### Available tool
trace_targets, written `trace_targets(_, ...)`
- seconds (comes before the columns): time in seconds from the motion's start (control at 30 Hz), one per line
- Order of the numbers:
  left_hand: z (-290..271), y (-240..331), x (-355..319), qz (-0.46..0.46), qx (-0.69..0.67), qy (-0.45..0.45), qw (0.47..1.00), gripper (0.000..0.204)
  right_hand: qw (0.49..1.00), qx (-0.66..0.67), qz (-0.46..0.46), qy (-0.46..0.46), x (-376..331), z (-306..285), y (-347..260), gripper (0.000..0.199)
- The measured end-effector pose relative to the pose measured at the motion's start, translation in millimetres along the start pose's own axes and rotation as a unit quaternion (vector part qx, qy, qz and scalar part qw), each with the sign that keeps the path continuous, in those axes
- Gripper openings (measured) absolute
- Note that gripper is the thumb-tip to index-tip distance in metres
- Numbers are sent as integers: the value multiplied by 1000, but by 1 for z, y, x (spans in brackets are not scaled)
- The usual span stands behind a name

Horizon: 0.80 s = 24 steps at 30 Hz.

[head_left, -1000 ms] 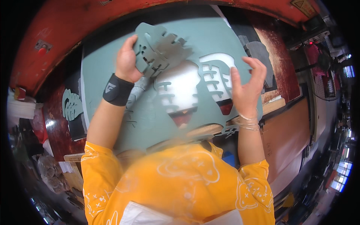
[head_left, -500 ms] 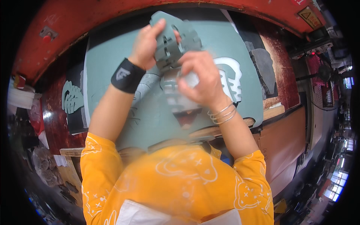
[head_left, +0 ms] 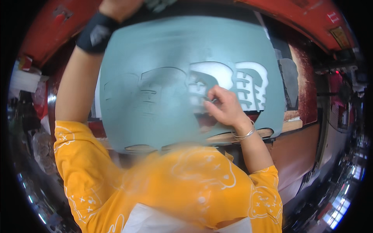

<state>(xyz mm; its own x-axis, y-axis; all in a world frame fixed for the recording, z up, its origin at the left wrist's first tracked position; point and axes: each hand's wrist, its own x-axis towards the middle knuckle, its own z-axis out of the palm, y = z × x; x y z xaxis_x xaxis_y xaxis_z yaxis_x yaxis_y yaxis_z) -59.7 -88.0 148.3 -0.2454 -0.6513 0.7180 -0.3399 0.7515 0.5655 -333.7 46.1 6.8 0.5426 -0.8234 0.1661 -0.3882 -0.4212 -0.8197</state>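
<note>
A large grey-green sheet (head_left: pixel 155 116) lies before me, with a row of shoe-upper-like shapes cut in it. Two shapes on the right are open holes showing white below; those on the left show only as cut lines. At the upper edge of the view is my left hand (head_left: pixel 121 8), with a black wristband and its fingers out of frame. Beside it shows part of a slotted grey-green cut piece (head_left: pixel 160 4), held by that hand. My right hand (head_left: pixel 227 106) is over the third shape's opening, fingers curled in a pinch; what they hold, if anything, is unclear.
A red machine frame (head_left: pixel 299 19) spans the far side. Dark scrap pieces (head_left: pixel 289 79) lie right of the sheet on a worn red surface. A wooden strip (head_left: pixel 292 125) runs along the near edge, above a brown board (head_left: pixel 293 155). Plastic bags (head_left: pixel 43 151) sit at left.
My left hand has carried the slotted piece up and left to the view's edge. The right hand has come away from that piece, down and right to the sheet's opening.
</note>
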Motion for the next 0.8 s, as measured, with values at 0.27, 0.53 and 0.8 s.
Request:
trace_targets(0.27, 8, 60, -203, 65, 125, -418, 898, 48, 999, 40, 24, 4, 1, 4, 0, 14)
trace_targets(0.53, 14, 60, -206, 137, 185, -416, 880, 50, 998, 15, 60, 25, 2, 7, -5, 17)
trace_targets(0.8, 14, 51, -207, 111, 111, -421, 893, 48, 998, -6, 30, 52, -1, 11, -2, 15)
